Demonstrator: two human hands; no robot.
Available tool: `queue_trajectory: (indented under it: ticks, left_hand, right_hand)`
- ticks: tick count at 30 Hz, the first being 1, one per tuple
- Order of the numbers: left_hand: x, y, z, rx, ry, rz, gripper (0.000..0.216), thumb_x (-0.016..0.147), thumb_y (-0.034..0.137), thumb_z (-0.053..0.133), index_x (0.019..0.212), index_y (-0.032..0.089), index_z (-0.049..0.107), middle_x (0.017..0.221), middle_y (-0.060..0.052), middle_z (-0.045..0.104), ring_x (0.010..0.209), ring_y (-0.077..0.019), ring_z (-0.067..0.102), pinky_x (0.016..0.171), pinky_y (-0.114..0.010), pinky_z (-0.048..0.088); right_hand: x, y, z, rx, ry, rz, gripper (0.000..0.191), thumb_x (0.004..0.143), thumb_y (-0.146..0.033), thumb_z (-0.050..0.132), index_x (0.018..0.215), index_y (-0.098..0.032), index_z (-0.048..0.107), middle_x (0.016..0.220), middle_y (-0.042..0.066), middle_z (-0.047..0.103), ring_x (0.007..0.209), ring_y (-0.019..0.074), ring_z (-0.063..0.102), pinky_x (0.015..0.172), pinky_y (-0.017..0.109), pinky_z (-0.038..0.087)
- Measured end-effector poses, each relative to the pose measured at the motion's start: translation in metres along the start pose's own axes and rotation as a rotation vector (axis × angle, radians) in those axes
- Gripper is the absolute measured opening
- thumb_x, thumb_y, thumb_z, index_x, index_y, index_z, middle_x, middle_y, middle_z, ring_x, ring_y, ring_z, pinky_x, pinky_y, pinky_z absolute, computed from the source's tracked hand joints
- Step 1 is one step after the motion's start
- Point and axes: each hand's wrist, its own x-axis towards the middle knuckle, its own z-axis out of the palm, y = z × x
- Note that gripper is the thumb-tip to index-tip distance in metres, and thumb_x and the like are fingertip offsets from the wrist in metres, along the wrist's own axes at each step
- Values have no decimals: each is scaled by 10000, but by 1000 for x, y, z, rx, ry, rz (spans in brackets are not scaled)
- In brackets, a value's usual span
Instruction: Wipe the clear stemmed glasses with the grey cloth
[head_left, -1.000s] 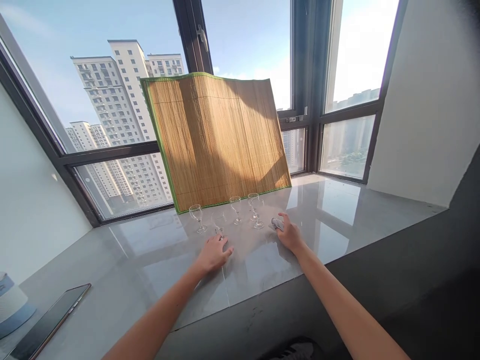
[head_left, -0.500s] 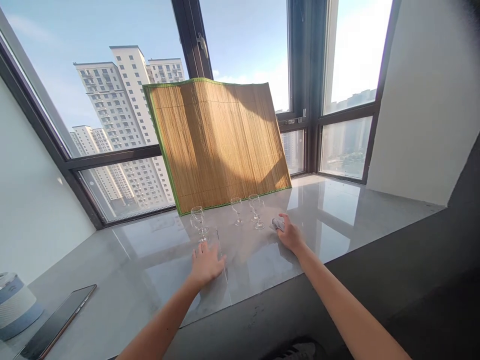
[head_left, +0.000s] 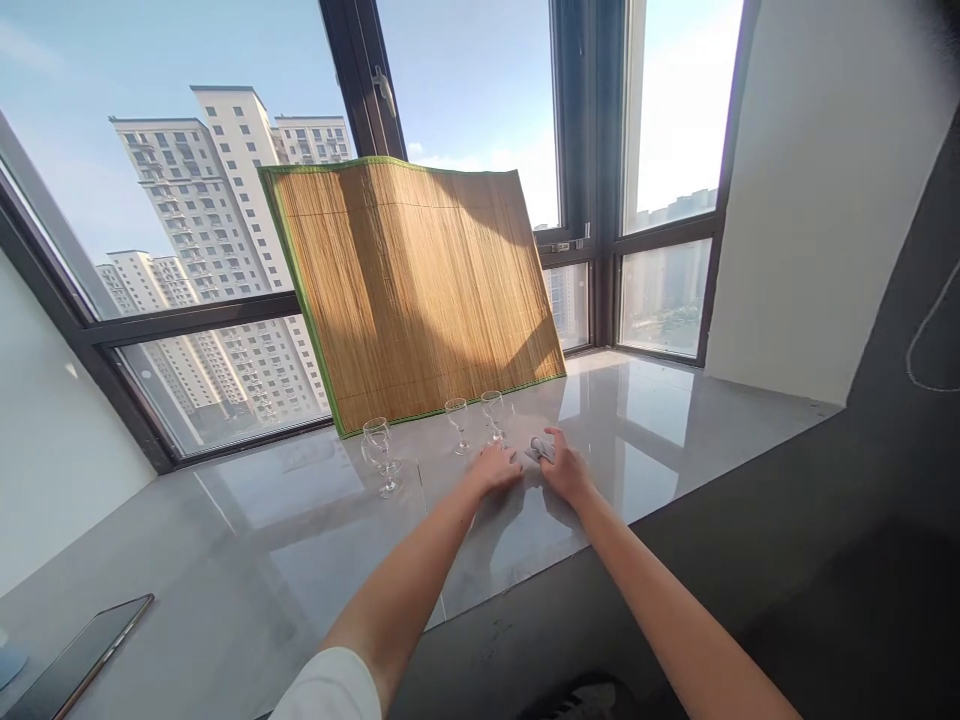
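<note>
My right hand point(head_left: 568, 472) is closed around a small crumpled grey-white cloth point(head_left: 539, 450), its index finger raised above it. My left hand point(head_left: 496, 468) is low over the counter, just left of the right hand, with its fingers apart in front of the stemmed glasses. It covers the foot of the nearest one, so any touch there is hidden. Behind it stands a clear stemmed glass point(head_left: 492, 405). Another stemmed glass point(head_left: 457, 424) stands upright a little to the left. Two more stand close together farther left, the front glass point(head_left: 388, 470) overlapping the rear one.
A bamboo mat point(head_left: 427, 290) with green edging leans on the window behind the glasses. A phone point(head_left: 82, 660) lies on the glossy grey counter point(head_left: 300, 570) at left, near a partly seen blue-white object point(head_left: 9, 662). The counter's front edge runs below my forearms.
My left hand has moved right, from the left pair of glasses to the right-hand group. My right hand still holds the cloth in nearly the same place. The view has turned slightly right.
</note>
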Motion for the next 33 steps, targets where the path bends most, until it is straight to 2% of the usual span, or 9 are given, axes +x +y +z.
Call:
queue_trajectory:
  ticks: [3, 7, 10, 13, 20, 23, 26, 30, 33]
  left_hand:
    - [-39, -11, 3, 19, 3, 31, 435, 849, 369, 443, 1203, 172, 605, 1311, -146, 534, 1222, -302, 473, 1043, -424, 357]
    - [-126, -40, 12, 52, 105, 62, 538, 867, 427, 420, 1359, 222, 491, 1386, -110, 484, 1284, -279, 417, 1102, -400, 297]
    - [-179, -70, 11, 58, 133, -98, 545, 887, 444, 378, 1389, 252, 465, 1426, -76, 459, 1316, -265, 392, 1116, -387, 278]
    - [-199, -98, 4, 94, 149, -269, 535, 896, 430, 340, 1370, 233, 489, 1428, -83, 461, 1315, -264, 403, 1102, -386, 294]
    - [-196, -133, -6, 102, 90, -469, 592, 902, 406, 309, 1470, 238, 332, 1525, -107, 332, 1428, -281, 238, 1140, -475, 182]
    - [-210, -122, -3, 165, 116, -532, 634, 866, 415, 380, 1474, 244, 326, 1509, -145, 336, 1405, -341, 260, 1115, -532, 179]
    - [-212, -95, 2, 206, 168, -478, 523, 830, 401, 432, 1311, 226, 540, 1350, -151, 496, 1250, -339, 443, 1047, -488, 304]
    - [-157, -59, 7, 124, 200, -205, 453, 830, 346, 438, 1243, 225, 581, 1249, -124, 560, 1181, -281, 488, 1024, -396, 353]
    - [-84, -48, 2, 40, 220, -229, 601, 818, 363, 484, 1399, 217, 432, 1456, -144, 386, 1317, -336, 371, 1092, -461, 270]
  right_hand:
    - [-1, 0, 0, -11, -7, 13, 501, 835, -224, 466, 1329, -224, 383, 930, 74, 694, 851, 241, 649, 658, 274, 355]
    - [-2, 0, 0, -7, -21, 11, 491, 844, -240, 454, 1330, -225, 388, 915, 82, 683, 815, 243, 641, 629, 274, 342]
    - [-2, 0, 0, -2, -37, 16, 490, 852, -250, 454, 1336, -228, 385, 883, 73, 675, 813, 242, 634, 618, 269, 337]
    - [-2, -1, -1, -5, -39, 33, 495, 856, -249, 459, 1344, -226, 379, 885, 71, 675, 825, 238, 633, 636, 269, 344]
    - [-1, -1, 2, 5, -34, 33, 503, 849, -231, 466, 1347, -215, 395, 916, 80, 682, 844, 244, 638, 682, 284, 367]
    - [1, 1, 4, 22, -22, 30, 501, 844, -229, 478, 1339, -220, 400, 926, 76, 682, 858, 244, 638, 694, 285, 371]
    - [1, 2, 4, 11, -23, 29, 492, 850, -239, 474, 1335, -225, 393, 924, 71, 682, 853, 241, 639, 682, 279, 366]
    - [0, 1, 2, -13, -25, 24, 482, 859, -249, 457, 1335, -224, 385, 900, 70, 683, 838, 239, 641, 652, 273, 352]
    - [0, 1, 3, -12, -23, 27, 489, 856, -243, 463, 1338, -227, 386, 906, 70, 685, 839, 233, 642, 649, 270, 349]
